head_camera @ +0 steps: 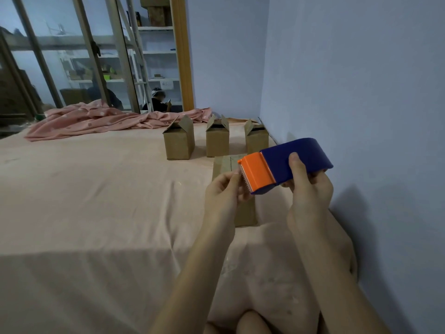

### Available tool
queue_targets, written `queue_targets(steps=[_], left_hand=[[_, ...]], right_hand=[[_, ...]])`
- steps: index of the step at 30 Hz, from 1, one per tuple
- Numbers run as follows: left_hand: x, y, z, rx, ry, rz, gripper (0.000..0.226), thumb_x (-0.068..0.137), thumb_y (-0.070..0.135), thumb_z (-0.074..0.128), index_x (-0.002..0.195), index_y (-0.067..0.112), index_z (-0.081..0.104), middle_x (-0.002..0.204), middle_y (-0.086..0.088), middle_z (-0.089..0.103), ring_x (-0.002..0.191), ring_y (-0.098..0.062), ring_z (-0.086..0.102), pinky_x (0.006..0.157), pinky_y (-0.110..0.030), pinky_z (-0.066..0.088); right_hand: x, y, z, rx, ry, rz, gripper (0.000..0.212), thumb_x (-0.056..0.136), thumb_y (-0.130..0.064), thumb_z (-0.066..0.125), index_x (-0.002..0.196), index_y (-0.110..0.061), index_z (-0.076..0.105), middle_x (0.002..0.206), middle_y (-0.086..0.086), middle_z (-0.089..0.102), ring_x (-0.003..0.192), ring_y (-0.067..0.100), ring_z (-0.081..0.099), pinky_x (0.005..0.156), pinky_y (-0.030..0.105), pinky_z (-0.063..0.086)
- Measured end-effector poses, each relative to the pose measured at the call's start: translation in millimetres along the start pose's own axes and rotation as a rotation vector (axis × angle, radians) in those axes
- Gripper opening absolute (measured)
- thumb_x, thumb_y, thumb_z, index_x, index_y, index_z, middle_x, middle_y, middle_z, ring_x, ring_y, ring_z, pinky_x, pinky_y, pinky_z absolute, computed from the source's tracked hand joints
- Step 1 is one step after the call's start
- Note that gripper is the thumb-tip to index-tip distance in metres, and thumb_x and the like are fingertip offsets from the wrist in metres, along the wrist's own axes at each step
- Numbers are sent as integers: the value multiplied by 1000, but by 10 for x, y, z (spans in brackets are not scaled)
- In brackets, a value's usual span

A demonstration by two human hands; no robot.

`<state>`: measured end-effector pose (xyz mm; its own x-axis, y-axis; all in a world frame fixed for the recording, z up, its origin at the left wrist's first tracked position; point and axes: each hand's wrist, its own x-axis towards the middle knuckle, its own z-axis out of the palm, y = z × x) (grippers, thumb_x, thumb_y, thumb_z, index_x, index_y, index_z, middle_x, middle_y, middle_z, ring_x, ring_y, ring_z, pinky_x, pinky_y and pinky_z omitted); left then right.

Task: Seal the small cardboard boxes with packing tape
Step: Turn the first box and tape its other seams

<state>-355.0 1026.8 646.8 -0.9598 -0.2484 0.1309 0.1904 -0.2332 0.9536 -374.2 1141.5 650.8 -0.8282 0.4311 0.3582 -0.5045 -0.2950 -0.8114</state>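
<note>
From the head camera, the right hand [307, 186] grips a tape dispenser [286, 163], thumb lying across its blue body and fingers curled beneath it. The dispenser is held in the air, tilted, with its orange cutter head [256, 173] pointing left and slightly down toward the left hand [222, 191]. The left hand's fingertips [237, 175] are pinched together right at the serrated edge of the cutter; whether they hold a tape end cannot be told, as no tape shows clearly.

Directly behind and below both hands a small cardboard box [225, 165] stands on the bed [96, 201], its top flaps folded flat and closed; the hands and dispenser hide most of it. Farther back, three more small cardboard boxes stand in a row on the bed, apart from one another: the left box [179, 143], the middle box [217, 142] and the right box [257, 139], which sits near the blue wall [361, 92]. All three have their top flaps standing up, unsealed.

A crumpled pink blanket [96, 120] with pale dots lies along the far edge of the bed, behind the row of boxes. Beyond it is a glass partition [72, 56], and white shelves [159, 54] show further back.
</note>
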Motion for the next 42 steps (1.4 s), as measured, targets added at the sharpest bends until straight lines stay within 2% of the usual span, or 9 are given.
queue_targets(steps=[5,10,13,18,24,28,36,39,42], left_hand=[[5,-21,57,119,143,47,22,98,22,48,89,11,64,87,-8,68,72,-10,59,58,-17,48],[39,2,-40,138,132,54,22,98,18,50,85,12,67,78,-4,69,67,-7,59,58,-17,49],[64,13,-103,247,147,161,21,97,20,51,82,18,65,72,3,67,63,-2,62,57,-17,52],[50,11,-161,397,196,298,18,96,20,51,79,24,58,76,1,65,74,-15,64,67,-34,55],[-41,12,-233,344,222,341,18,96,20,53,81,18,62,68,4,64,61,-4,60,56,-20,50],[-80,17,-269,332,238,390,18,95,18,54,79,22,61,64,8,63,61,-3,60,57,-21,52],[58,109,-374,301,225,244,22,96,17,53,76,18,63,65,2,66,58,-7,62,53,-21,53],[-43,99,-358,336,254,331,21,95,17,54,76,21,61,60,5,63,58,-8,61,57,-26,54],[-185,67,-321,283,275,328,21,94,16,56,74,20,62,58,9,64,54,-4,60,51,-19,52]], right_hand=[[-105,-12,113,37,34,-25,36,86,-28,63,116,-11,54,93,-1,69,82,8,68,60,13,50],[-158,-35,192,55,-13,-26,51,78,-39,64,118,-9,53,92,-3,70,85,8,68,62,13,50],[-139,-19,184,30,20,-23,42,84,-31,64,118,-9,53,93,-3,69,85,8,68,60,13,50],[-125,-23,255,-9,49,-15,36,87,-25,63,117,-6,55,89,-4,69,79,4,67,58,12,49],[-54,-87,312,19,44,41,13,87,-21,64,98,-18,60,83,-5,69,75,5,67,57,14,50],[-43,-108,362,53,29,92,14,86,-20,65,98,-17,59,80,-6,69,71,5,67,55,16,50],[-159,-140,366,-76,-6,-130,25,83,-29,67,103,-16,59,84,-10,71,81,5,68,58,13,50],[-67,-152,392,-18,38,-14,19,84,-23,67,101,-15,60,80,-8,71,75,5,68,55,16,50],[11,-158,405,88,40,134,8,84,-18,67,91,-16,62,67,-11,70,64,4,67,51,18,50]])
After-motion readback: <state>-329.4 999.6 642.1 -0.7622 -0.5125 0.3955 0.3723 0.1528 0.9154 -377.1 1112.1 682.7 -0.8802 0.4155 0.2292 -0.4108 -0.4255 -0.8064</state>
